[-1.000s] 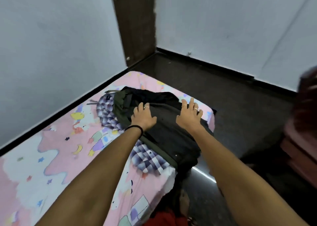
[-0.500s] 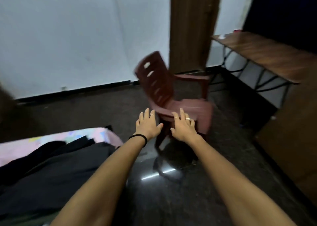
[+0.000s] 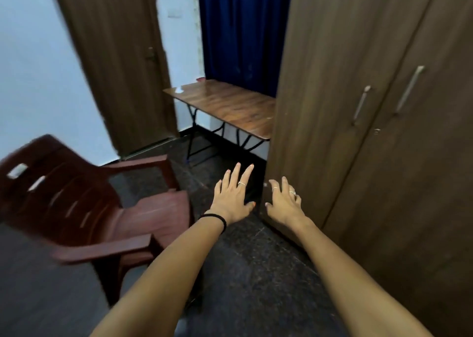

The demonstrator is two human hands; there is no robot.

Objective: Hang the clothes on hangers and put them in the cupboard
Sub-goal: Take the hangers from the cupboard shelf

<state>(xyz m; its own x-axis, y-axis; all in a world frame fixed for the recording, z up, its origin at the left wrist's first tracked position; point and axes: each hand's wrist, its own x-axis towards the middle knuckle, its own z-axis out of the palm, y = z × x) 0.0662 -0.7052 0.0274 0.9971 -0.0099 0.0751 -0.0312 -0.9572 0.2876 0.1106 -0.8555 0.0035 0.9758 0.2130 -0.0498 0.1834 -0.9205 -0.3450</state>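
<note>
A tall brown wooden cupboard fills the right side, both doors closed, with two metal handles high up. My left hand is stretched out flat over the dark floor, fingers apart, holding nothing. My right hand is also open, fingers spread, in front of the cupboard's lower left corner; whether it touches the wood I cannot tell. No clothes or hangers are in view.
A dark red plastic chair stands at the left, close to my left arm. A wooden folding table sits behind, before a blue curtain. A brown door is at the back left. Dark floor lies between chair and cupboard.
My view has swung right, from the bed with the dark clothes, past the chair, to the cupboard. Both hands left the clothes and stay open and empty.
</note>
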